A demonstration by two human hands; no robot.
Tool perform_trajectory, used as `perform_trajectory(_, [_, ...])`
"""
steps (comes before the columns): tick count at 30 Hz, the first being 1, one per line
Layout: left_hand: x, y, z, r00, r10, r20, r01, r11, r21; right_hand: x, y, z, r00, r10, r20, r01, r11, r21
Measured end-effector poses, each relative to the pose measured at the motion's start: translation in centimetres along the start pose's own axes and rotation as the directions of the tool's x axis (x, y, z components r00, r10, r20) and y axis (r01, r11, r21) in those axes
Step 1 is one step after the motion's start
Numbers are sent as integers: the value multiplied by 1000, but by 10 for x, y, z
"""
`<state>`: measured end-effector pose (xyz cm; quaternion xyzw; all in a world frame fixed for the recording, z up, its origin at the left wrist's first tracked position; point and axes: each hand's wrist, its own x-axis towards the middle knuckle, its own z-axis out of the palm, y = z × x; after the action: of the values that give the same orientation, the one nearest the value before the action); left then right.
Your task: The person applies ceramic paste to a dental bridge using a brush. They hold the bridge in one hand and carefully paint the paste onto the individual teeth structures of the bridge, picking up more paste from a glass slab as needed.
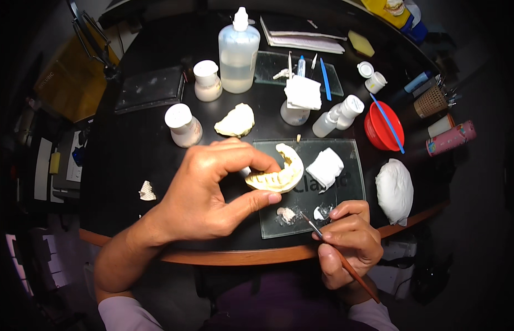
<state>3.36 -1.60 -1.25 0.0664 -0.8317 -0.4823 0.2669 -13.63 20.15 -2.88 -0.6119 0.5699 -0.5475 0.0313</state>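
Observation:
Between thumb and fingers, my left hand [213, 185] grips a cream-coloured dental cast [287, 175], a curved arch with teeth, raised over the left part of a glass slab [345, 204]. My right hand [350, 240] pinches a thin paintbrush [345, 263] with a reddish-brown handle. Its dark tip points down at the slab, between a pinkish dab of powder or paste [286, 214] and a white dab [321, 212]. Folded white gauze [325, 168] lies on the slab's upper right. Behind my left hand sits another cream cast [235, 121]. Part of the held cast is covered by my fingers.
White-capped powder jars [183, 126] and a large clear liquid bottle [239, 55] stand behind my left hand. Small bottles [338, 117], a red bowl [383, 128] with a blue stick across it, and a white wrapped bundle [394, 190] are at right. The table's wooden edge [240, 257] curves in front.

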Motion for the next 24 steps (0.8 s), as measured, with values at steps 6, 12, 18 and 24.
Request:
perform_trajectory(6, [1, 3, 1, 998, 57, 18, -57, 998, -25, 32, -6, 16, 986, -74, -148, 92, 989, 114])
perform_trajectory(12, [1, 3, 0, 994, 100, 40, -98, 994, -51, 37, 0, 20, 985, -153, -74, 157, 986, 62])
perform_trajectory(18, [3, 2, 0, 991, 122, 52, -118, 991, -62, 33, 1, 24, 978, -190, -84, 193, 981, 21])
perform_trajectory(24, [3, 4, 0, 991, 115, 65, -112, 992, -50, 31, 0, 25, 978, -191, -83, 192, 981, 0])
